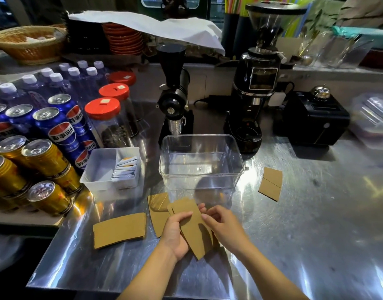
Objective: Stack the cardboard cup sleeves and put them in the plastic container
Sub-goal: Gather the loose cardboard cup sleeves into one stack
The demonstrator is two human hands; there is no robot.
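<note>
A small stack of brown cardboard cup sleeves (195, 230) is held above the steel counter near its front edge. My left hand (175, 232) grips the stack from the left, thumb on top. Fingers of my right hand (221, 224) touch its right edge. Another sleeve (158, 213) lies flat just left of the held stack, partly under it. One more sleeve (120, 230) lies further left. A folded sleeve (271, 184) rests to the right of the clear plastic container (238, 169), which stands empty behind my hands.
A white tray with sachets (88, 174) sits left of the container. Cans (45, 156) and red-lidded jars (106, 118) crowd the left side. Two black grinders (175, 98) (255, 87) stand behind the container, and a black box (314, 120) sits at the right.
</note>
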